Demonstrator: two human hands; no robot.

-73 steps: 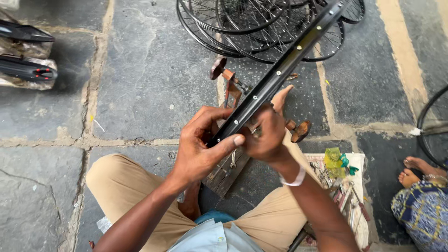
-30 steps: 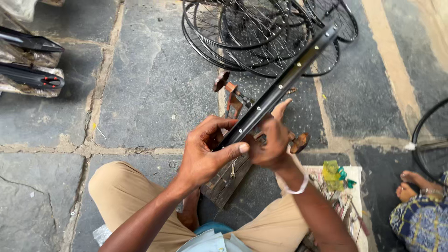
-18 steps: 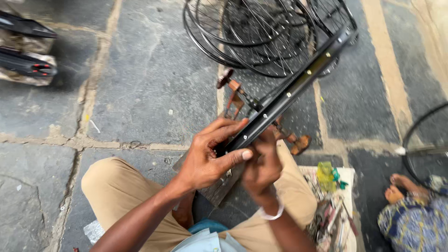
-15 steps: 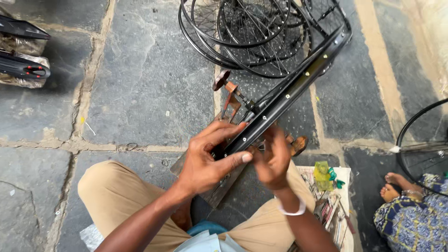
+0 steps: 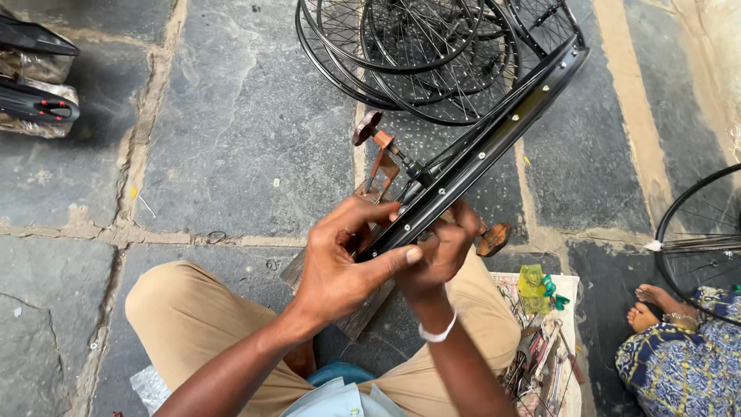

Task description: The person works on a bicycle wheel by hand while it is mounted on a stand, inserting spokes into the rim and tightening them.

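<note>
I've got the black wheel rim pinched in my left hand, thumb laid along its near end; right hand closed narrow at the rim's underside, prob. on a spoke nipple, can't tell.

Best kept w/ left steady, right doing small turns only.

Beyond the grip: rusty stand, stacked wheels. Right of it: tool cloth, another person's foot.
</note>
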